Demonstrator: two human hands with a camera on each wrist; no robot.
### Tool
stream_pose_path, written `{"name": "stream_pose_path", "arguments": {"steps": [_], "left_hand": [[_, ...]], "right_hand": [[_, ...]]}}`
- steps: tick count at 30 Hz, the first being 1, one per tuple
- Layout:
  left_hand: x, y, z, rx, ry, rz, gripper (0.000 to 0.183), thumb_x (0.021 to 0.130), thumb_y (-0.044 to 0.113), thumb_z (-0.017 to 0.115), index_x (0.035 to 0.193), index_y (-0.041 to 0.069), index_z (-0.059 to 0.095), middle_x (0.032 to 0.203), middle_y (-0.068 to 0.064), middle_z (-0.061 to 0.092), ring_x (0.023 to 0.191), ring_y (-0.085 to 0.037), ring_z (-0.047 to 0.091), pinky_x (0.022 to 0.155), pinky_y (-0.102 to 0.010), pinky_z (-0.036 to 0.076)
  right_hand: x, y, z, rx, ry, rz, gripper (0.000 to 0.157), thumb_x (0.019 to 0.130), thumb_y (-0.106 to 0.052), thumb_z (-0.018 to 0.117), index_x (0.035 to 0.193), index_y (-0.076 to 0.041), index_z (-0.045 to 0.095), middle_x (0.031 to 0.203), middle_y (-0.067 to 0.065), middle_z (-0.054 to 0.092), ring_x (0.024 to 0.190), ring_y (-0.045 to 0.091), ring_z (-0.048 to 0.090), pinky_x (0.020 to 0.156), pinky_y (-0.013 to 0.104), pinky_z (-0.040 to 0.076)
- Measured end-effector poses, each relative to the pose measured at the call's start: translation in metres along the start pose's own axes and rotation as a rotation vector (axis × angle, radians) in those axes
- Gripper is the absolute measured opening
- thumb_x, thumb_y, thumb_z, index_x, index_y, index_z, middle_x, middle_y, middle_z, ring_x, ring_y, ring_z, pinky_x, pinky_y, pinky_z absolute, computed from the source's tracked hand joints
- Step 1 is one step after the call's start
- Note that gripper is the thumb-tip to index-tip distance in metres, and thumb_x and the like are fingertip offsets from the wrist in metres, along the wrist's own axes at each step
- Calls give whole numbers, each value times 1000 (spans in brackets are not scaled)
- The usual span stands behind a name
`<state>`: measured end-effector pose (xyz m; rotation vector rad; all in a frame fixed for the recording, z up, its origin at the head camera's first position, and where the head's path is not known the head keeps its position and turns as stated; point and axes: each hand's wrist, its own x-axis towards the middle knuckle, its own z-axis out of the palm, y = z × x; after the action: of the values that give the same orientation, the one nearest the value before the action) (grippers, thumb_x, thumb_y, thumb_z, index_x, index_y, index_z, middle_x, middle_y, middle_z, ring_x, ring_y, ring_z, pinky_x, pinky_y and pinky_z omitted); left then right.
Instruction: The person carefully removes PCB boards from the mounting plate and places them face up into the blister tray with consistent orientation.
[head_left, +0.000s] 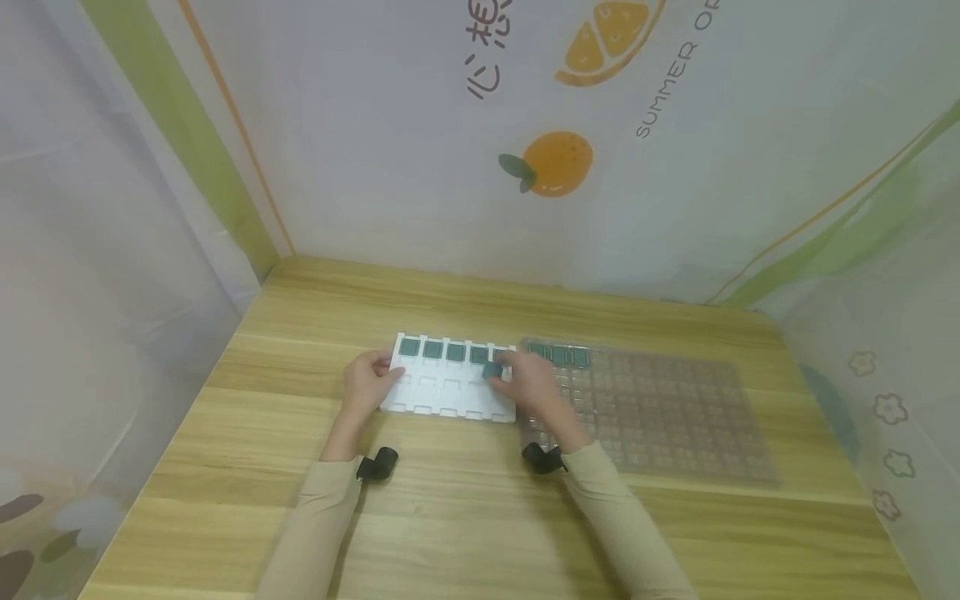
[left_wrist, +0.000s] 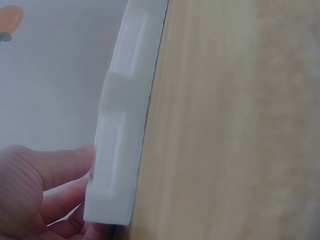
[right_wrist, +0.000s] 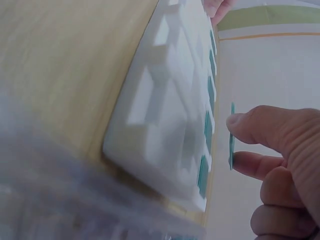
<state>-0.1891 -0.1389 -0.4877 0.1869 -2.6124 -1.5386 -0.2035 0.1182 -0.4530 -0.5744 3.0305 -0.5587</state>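
A white plastic tray (head_left: 416, 390) with shallow pockets lies on the table. Thin green square plates (head_left: 432, 350) fill its far row, several in a line. My left hand (head_left: 365, 383) grips the tray's left end, thumb on top and fingers at the side, as the left wrist view also shows. Over the tray's right part, my right hand (head_left: 534, 385) pinches another thin green square plate (right_wrist: 232, 136) by its edges between thumb and finger. In the right wrist view this plate is apart from the tray, above the filled row.
Right of the white tray lies a clear plastic tray (head_left: 675, 408) with many small compartments; three green plates (head_left: 559, 356) show in its far left corner. The wooden table (head_left: 442, 508) ends at a printed curtain (head_left: 405, 167) behind. Black wrist cameras (head_left: 386, 461) sit on both wrists.
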Motion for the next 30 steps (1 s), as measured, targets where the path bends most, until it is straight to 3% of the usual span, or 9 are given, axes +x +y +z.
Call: {"name": "stream_pose_path", "arguments": {"steps": [9,18,25,30], "left_hand": [[0,-1,0,5,4,4,36,82,1,68,112,-15,58,102,-30,62,90,-39,60,81,-46,51],[0,0,0,8,-3,-9,37,82,2,68,113,-15,58,102,-30,62,91,-39,60,81,-46,50],[1,-2,0,21,-1,-10,36,82,2,68,113,-14,58,102,-30,62,90,-39,61,81,-45,51],[2,-2,0,25,3,-6,35,82,2,68,112,-14,59,102,-29,63,90,-38,61,80,-45,51]], "right_hand": [[-3,10,-6,-29,3,63,32,81,-27,70,105,-6,67,49,-5,41,43,8,30,38,21,24],[-7,21,-13,5,-1,30,29,81,-25,72,102,-6,67,62,-1,59,46,9,42,40,22,34],[-11,33,-17,2,-19,39,33,81,-24,72,108,-5,67,70,3,64,46,9,41,41,21,34],[-14,45,-18,25,-17,37,33,82,-21,71,107,-2,66,54,-1,52,43,7,35,40,20,31]]}}
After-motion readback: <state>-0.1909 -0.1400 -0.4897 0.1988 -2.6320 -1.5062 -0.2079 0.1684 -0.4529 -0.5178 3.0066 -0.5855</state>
